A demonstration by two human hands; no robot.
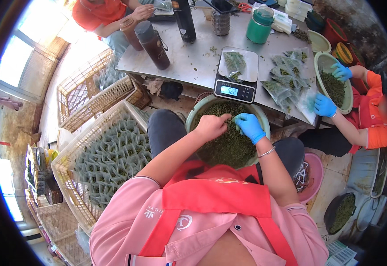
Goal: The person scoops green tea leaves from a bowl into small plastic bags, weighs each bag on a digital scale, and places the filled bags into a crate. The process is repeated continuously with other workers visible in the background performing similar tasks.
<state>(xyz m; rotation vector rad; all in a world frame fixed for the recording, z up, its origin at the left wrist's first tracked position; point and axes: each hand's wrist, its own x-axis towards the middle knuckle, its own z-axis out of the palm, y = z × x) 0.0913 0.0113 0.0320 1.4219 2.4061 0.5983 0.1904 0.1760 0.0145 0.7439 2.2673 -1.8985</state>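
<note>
My bare left hand (212,125) is over a pale green basin (264,124) of small green dried bits (224,150), fingers curled toward the thumb; what it holds, if anything, is hidden. My right hand (249,126), in a blue glove, is just right of it with fingertips pinched; I cannot make out what they hold. Above the basin a digital scale (222,82) on the steel table (193,62) bears a small filled clear bag (234,62). More filled bags (282,80) lie right of the scale.
Bottles (151,48) and a green jar (260,26) stand on the table. Crates of bags (105,164) are at left, a pink basin (313,177) at lower right. A co-worker (368,111) in blue gloves works at a basin on the right; another (96,15) sits at top left.
</note>
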